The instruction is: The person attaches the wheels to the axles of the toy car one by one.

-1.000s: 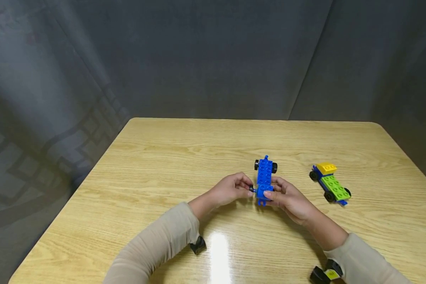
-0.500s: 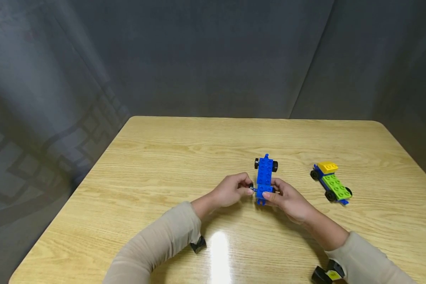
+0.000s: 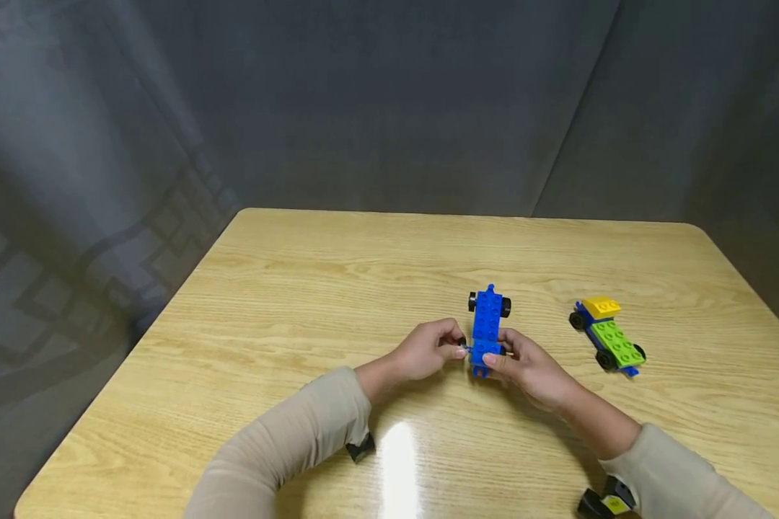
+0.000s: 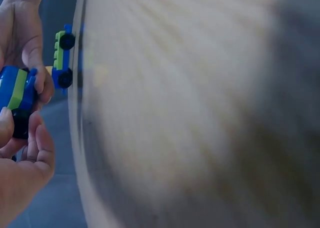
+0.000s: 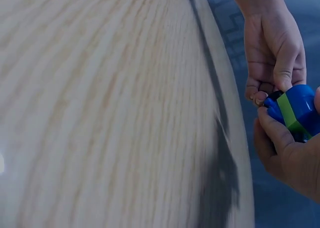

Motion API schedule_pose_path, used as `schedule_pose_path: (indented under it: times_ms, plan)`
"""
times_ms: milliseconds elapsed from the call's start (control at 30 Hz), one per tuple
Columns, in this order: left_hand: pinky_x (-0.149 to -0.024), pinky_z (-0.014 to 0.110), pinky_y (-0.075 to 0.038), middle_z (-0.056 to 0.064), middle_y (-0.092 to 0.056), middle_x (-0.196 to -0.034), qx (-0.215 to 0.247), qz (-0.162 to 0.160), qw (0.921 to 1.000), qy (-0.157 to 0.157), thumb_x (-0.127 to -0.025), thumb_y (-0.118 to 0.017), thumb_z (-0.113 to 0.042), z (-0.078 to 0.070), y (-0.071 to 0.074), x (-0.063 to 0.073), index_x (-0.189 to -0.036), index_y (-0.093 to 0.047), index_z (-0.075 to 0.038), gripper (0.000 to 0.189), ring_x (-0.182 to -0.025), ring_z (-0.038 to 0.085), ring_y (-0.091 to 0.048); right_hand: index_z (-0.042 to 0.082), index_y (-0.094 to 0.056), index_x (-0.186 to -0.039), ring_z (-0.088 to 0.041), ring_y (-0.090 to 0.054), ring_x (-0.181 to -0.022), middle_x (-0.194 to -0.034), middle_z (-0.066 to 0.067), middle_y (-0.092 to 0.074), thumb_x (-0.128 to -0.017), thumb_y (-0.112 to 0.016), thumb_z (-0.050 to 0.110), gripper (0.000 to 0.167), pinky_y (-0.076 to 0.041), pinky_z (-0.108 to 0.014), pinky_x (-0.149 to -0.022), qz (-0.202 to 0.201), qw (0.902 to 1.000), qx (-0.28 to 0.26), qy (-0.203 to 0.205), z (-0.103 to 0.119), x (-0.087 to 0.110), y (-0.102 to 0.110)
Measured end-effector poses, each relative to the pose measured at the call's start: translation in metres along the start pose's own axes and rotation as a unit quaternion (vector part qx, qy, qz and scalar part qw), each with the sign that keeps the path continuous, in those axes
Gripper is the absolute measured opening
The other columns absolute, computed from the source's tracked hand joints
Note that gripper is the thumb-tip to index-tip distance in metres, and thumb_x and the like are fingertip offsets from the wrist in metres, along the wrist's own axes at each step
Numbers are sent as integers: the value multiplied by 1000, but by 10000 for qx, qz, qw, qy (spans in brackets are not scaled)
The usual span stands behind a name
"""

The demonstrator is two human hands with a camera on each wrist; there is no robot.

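A blue toy car (image 3: pixel 487 317) with studs on top is held up over the table. My right hand (image 3: pixel 534 371) grips its near end, thumb on the blue brick there. At the car's near left side, my left hand (image 3: pixel 425 352) pinches a black wheel (image 4: pixel 21 124) between thumb and fingers. A short axle stub shows between that wheel and the body in the head view. Both wrist views show a green layer (image 5: pixel 287 110) under the blue brick. Black wheels flank the far end; the near right wheel is mostly hidden by my right hand.
Right of my hands, a second toy car (image 3: pixel 613 342) with a green studded bed and yellow top stands on the wooden table (image 3: pixel 298 288). Dark wrist-worn devices hang under both sleeves. A grey curtain (image 3: pixel 389 108) rises behind the table's far edge.
Both hands keep their holds on the blue car and its wheel. The view has shifted slightly, and the hands and car sit a little further right in it.
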State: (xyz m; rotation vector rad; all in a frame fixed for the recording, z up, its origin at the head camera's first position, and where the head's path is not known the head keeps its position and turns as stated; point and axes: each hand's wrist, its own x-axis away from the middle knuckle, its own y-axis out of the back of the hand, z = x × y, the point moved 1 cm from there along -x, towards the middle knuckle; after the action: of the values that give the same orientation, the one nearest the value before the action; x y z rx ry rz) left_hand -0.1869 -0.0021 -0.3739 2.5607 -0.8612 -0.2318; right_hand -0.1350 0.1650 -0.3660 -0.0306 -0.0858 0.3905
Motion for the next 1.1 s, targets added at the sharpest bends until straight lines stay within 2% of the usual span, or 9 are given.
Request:
schedule_pose_path:
  times_ms: [233, 400, 500, 567, 667, 800, 900, 1100]
  plan:
    - [-60, 17, -44, 3, -55, -74, 356, -207, 9991, -31, -81, -56, -2, 2, -5, -1, -84, -53, 1, 5, -68, 9, -52, -21, -17, -117, -15, -54, -89, -102, -19, -44, -88, -46, 4, 48, -45, -29, -79, -48, 9999, 130, -9, 2, 0, 3]
    - [-61, 17, -42, 3, -55, -76, 122, -384, 9991, -135, -82, -56, -4, 2, -7, 0, -85, -52, 0, 6, -68, 7, -49, -21, -18, -116, -11, -53, -87, -102, -19, -44, -88, -47, 3, 47, -45, -28, -79, -22, 9998, 212, 63, 4, -1, 4]
    - [-64, 18, -43, 4, -55, -77, 91, -470, 9987, -169, -83, -55, -4, 1, -9, 1, -86, -51, 0, 6, -71, 10, -51, -21, -17, -117, -11, -53, -87, -102, -19, -43, -88, -47, 4, 49, -45, -28, -79, 16, 9997, 206, 92, 5, -2, 5]
    - [-66, 20, -46, 7, -56, -79, 285, -453, 9984, -177, -83, -53, -2, 1, -11, 1, -86, -50, 1, 5, -74, 16, -55, -21, -17, -118, -11, -53, -88, -104, -21, -42, -88, -47, 4, 49, -45, -28, -79, 68, 9997, 218, 111, 5, -2, 6]
    - [-67, 22, -48, 10, -57, -81, 572, -360, 9976, -120, -84, -51, 0, 0, -13, 0, -86, -49, 3, 4, -77, 21, -57, -19, -20, -119, -13, -52, -88, -105, -23, -43, -88, -48, 6, 49, -46, -28, -76, -9, 9979, 631, 161, 7, -1, 5]
    - [-69, 25, -49, 11, -57, -82, 871, -233, 9959, -27, -84, -49, 1, -4, -11, -1, -87, -48, 4, 4, -75, 17, -56, -18, -22, -119, -16, -52, -88, -106, -26, -42, -88, -49, 7, 49, -47, -29, -73, -116, 9949, 964, 284, 10, -1, 4]
    - [-69, 28, -49, 13, -56, -82, 1032, -138, 9945, 87, -85, -48, 3, -9, -7, 0, -88, -48, 6, 5, -75, 19, -56, -19, -20, -120, -17, -51, -89, -106, -28, -41, -88, -48, 6, 49, -47, -30, -75, -18, 9964, 784, 322, 11, -2, 4]
    - [-69, 38, -48, 12, -55, -81, 971, 112, 9950, 226, -85, -50, 2, -23, 3, 10, -91, -49, 7, 8, -81, 32, -56, -18, -18, -120, -14, -52, -90, -106, -26, -40, -87, -49, 6, 51, -46, -30, -76, 201, 9969, 681, 336, 6, -3, 5]
